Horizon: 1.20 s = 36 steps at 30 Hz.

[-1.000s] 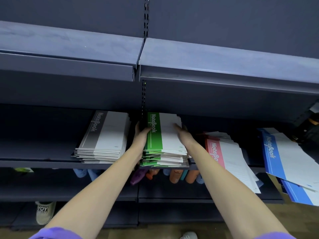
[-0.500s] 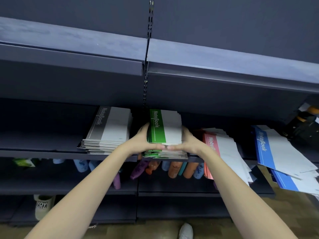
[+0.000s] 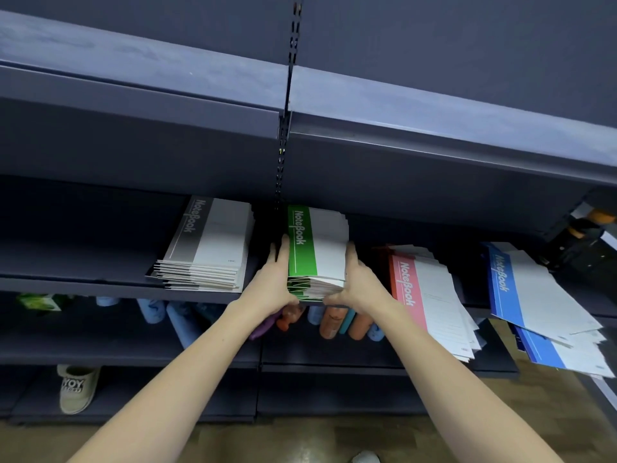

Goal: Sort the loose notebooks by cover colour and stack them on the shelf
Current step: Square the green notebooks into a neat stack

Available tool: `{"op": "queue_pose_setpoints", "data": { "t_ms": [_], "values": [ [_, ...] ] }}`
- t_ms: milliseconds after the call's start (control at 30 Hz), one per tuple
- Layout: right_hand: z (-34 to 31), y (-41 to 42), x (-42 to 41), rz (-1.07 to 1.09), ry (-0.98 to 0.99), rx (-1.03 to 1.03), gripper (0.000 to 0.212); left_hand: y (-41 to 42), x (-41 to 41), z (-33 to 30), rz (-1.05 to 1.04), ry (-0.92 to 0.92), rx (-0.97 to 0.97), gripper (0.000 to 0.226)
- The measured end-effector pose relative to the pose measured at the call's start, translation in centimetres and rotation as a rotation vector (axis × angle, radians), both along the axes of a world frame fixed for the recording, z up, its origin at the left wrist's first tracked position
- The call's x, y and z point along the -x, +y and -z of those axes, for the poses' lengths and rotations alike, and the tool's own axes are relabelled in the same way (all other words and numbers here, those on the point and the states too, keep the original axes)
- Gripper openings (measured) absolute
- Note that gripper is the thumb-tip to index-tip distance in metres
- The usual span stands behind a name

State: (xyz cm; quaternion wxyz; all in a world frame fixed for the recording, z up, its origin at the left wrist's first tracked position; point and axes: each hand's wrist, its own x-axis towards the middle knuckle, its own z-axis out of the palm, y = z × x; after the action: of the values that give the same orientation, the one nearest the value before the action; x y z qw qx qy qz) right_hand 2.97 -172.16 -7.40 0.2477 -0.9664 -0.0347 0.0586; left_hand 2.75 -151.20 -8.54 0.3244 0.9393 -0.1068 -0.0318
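The lower covers of the green notebook stack (image 3: 317, 255) were hidden behind both thumbs. At three o'clock, the blue notebooks (image 3: 534, 295) ran off the frame edge. The coloured rolls (image 3: 334, 324) under the shelf (image 3: 83, 285) were half hidden, too blurred to identify.

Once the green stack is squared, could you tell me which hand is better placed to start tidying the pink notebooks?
Probably the right hand: it holds the green stack's right side, directly beside the slumped pink notebooks. The left hand would have to cross over the green stack.
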Motion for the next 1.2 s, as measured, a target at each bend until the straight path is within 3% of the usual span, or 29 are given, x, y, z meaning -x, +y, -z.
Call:
{"op": "queue_pose_setpoints", "data": {
  "t_ms": [133, 267, 667, 1033, 1200],
  "values": [
    [0.2, 0.0, -0.1, 0.002, -0.046, 0.029, 0.138, -0.1, 0.1, 0.0, -0.022, -0.013, -0.047, 0.143],
    [0.1, 0.0, 0.2, 0.006, -0.017, 0.085, 0.148, -0.1, 0.3, 0.1, -0.054, -0.018, -0.191, 0.152],
    [0.4, 0.4, -0.1, 0.014, -0.156, 0.186, 0.13, -0.1, -0.4, 1.2, -0.06, -0.128, -0.181, 0.117],
    [0.7, 0.4, -0.2, 0.009, -0.148, 0.175, 0.128, -0.3, -0.1, 2.0, -0.123, -0.123, -0.145, 0.115],
    [0.7, -0.1, -1.2, 0.004, -0.128, 0.143, 0.133, -0.8, -0.4, 1.6, -0.147, -0.117, -0.224, 0.114]
  ]
}}
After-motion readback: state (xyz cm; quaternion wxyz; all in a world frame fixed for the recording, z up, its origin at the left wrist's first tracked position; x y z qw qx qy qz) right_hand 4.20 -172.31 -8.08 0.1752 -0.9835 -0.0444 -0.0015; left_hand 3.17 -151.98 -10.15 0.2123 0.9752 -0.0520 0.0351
